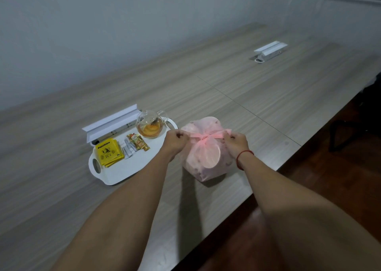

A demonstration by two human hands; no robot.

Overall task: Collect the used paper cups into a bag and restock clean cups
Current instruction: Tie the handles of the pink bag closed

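A full pink plastic bag [206,163] sits on the wooden table [61,188] near its front edge, with pale cup shapes showing through the thin plastic. Its top is gathered into a knot at the middle. My left hand [176,140] pinches the bag's left handle strip, and my right hand [236,141] pinches the right strip. Both strips are stretched sideways away from the knot. No loose cups are in view.
A white tray [127,172] to the left of the bag holds a glass teapot [150,125] of tea, yellow tea packets [108,152] and sachets [137,145]. An open white socket box [111,124] lies behind it, another socket box [270,51] far right. Dark floor lies beyond the table edge.
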